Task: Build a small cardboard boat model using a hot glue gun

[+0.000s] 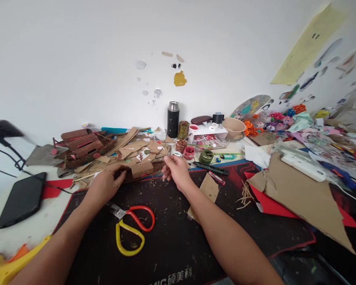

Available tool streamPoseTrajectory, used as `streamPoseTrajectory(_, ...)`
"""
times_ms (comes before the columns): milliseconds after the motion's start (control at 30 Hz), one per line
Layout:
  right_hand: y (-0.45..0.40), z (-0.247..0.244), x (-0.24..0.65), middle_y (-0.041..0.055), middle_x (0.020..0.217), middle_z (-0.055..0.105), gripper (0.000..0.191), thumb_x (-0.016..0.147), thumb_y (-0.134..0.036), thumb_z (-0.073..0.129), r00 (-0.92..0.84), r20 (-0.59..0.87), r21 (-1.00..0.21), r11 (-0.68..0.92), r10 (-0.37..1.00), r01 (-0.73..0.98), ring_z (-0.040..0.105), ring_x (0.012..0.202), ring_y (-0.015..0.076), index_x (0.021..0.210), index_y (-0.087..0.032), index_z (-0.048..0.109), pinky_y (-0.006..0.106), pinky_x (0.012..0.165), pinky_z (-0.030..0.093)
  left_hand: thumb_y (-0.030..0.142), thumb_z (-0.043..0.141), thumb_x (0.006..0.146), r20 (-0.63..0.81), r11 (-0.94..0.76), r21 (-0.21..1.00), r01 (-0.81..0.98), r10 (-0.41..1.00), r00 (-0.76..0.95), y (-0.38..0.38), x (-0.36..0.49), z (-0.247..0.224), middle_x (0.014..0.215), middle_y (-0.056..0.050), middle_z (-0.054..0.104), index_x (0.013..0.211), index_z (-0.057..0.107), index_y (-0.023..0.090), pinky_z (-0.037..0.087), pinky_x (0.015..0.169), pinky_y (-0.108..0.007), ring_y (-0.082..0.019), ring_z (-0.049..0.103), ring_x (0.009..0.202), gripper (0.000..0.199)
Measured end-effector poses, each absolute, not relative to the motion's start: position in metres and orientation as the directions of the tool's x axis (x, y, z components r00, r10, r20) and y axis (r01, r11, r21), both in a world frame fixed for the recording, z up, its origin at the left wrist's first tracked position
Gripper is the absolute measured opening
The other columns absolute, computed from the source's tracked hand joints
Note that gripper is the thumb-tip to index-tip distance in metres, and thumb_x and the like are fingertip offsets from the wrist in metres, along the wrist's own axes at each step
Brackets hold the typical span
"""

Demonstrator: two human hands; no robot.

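Head cam: cardboard pc [142, 170] sits nr far edge of mat [172, 233], btwn your L hand [106, 183] & R hand [176, 171]; can't tell if either's pinching it. Prob. light, stiffish, creases easily; hold by ends, gently.

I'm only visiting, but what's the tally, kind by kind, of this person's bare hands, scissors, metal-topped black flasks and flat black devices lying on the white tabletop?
Bare hands: 2, the left hand and the right hand
Scissors with one red and one yellow handle: 1
Metal-topped black flask: 1
Flat black rectangular device: 1
Total: 5
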State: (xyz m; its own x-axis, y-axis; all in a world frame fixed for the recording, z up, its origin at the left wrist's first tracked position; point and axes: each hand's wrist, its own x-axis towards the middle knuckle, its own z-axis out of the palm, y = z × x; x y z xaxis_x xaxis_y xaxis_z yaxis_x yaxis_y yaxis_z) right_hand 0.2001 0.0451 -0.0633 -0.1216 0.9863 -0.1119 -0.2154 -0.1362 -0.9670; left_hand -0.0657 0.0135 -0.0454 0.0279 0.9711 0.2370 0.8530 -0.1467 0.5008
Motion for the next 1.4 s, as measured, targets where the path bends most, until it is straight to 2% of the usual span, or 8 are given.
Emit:
streamPoseTrajectory(267, 0.043, -0.065, 0.197, -0.0061, 0.059, 0.065, 0.039, 0.091, -0.058, 0.072, -0.151, -0.083, -0.982, -0.107, 0.985, -0.157, 0.060, 0.039, 0.0107, 0.094, -0.021, 0.058, 0.018, 0.033, 0.037, 0.052, 0.050, 0.091, 0.187, -0.111, 0.507, 0.855, 0.982, 0.016, 0.018, -0.056, -0.047, 0.106, -0.013, 0.084, 0.098, 0.079, 0.027, 0.056, 0.088, -0.047, -0.040, 0.076, 0.098, 0.039)
streamPoseTrajectory(367, 0.039, -0.063, 0.196, -0.0068, 0.056, 0.062, 0.034, 0.094, -0.054, 0.069, -0.158, -0.053, -0.995, -0.065, 0.986, -0.071, 0.057, 0.039, 0.0111, 0.093, -0.021, 0.060, 0.019, 0.035, 0.038, 0.059, 0.050, 0.095, 0.209, -0.127, 0.553, 0.823, 0.978, 0.010, 0.018, -0.057, -0.048, 0.118, -0.016, 0.082, 0.107, 0.078, 0.024, 0.054, 0.099, -0.047, -0.040, 0.074, 0.112, 0.047)
streamPoseTrajectory(533, 0.034, -0.064, 0.195, -0.0071, 0.056, 0.061, 0.025, 0.100, -0.045, 0.064, -0.188, -0.006, -0.998, 0.007, 0.982, 0.065, 0.055, 0.040, 0.0103, 0.093, -0.022, 0.062, 0.019, 0.041, 0.041, 0.066, 0.053, 0.096, 0.357, -0.207, 0.551, 0.809, 0.934, -0.004, 0.010, -0.053, -0.044, 0.137, -0.020, 0.072, 0.129, 0.069, 0.020, 0.046, 0.114, -0.050, -0.040, 0.064, 0.131, 0.058)
streamPoseTrajectory(667, 0.034, -0.069, 0.194, -0.0079, 0.060, 0.063, 0.017, 0.102, -0.037, 0.064, -0.220, 0.002, -0.985, 0.040, 0.975, 0.167, 0.055, 0.040, 0.0094, 0.105, -0.021, 0.064, 0.019, 0.043, 0.043, 0.067, 0.061, 0.094, 0.415, -0.246, 0.529, 0.812, 0.910, 0.005, 0.004, -0.044, -0.046, 0.127, -0.016, 0.072, 0.129, 0.065, 0.021, 0.051, 0.107, -0.050, -0.038, 0.066, 0.123, 0.058)
streamPoseTrajectory(833, 0.033, -0.076, 0.193, -0.0083, 0.064, 0.065, 0.018, 0.103, -0.037, 0.067, -0.294, -0.002, -0.979, 0.058, 0.956, 0.198, 0.055, 0.039, 0.0095, 0.113, -0.022, 0.063, 0.020, 0.044, 0.044, 0.066, 0.063, 0.094, 0.433, -0.276, 0.464, 0.842, 0.900, 0.056, 0.004, -0.037, -0.055, 0.123, -0.015, 0.072, 0.128, 0.064, 0.021, 0.054, 0.103, -0.051, -0.037, 0.067, 0.120, 0.056)
streamPoseTrajectory(1067, 0.029, -0.070, 0.189, -0.0080, 0.065, 0.067, 0.014, 0.102, -0.033, 0.071, -0.326, -0.019, -0.950, 0.084, 0.945, 0.300, 0.058, 0.041, 0.0095, 0.110, -0.023, 0.065, 0.021, 0.048, 0.044, 0.057, 0.063, 0.095, 0.443, -0.305, 0.387, 0.871, 0.889, 0.115, 0.006, -0.035, -0.059, 0.126, -0.016, 0.075, 0.135, 0.063, 0.021, 0.054, 0.106, -0.052, -0.038, 0.068, 0.122, 0.053)
streamPoseTrajectory(1233, 0.028, -0.066, 0.182, -0.0070, 0.065, 0.069, 0.014, 0.101, -0.034, 0.073, -0.311, -0.011, -0.899, 0.127, 0.950, 0.420, 0.059, 0.043, 0.0091, 0.100, -0.022, 0.066, 0.021, 0.050, 0.040, 0.055, 0.064, 0.095, 0.454, -0.322, 0.385, 0.865, 0.882, 0.126, 0.006, -0.033, -0.059, 0.127, -0.018, 0.075, 0.135, 0.063, 0.019, 0.053, 0.107, -0.053, -0.038, 0.068, 0.122, 0.054)
streamPoseTrajectory(1400, 0.028, -0.065, 0.180, -0.0068, 0.063, 0.068, 0.013, 0.102, -0.034, 0.072, -0.314, -0.018, -0.893, 0.126, 0.949, 0.432, 0.059, 0.042, 0.0095, 0.098, -0.022, 0.068, 0.021, 0.049, 0.039, 0.054, 0.063, 0.096, 0.443, -0.318, 0.400, 0.859, 0.888, 0.122, 0.006, -0.034, -0.059, 0.126, -0.018, 0.075, 0.134, 0.063, 0.019, 0.054, 0.106, -0.054, -0.039, 0.068, 0.121, 0.052)
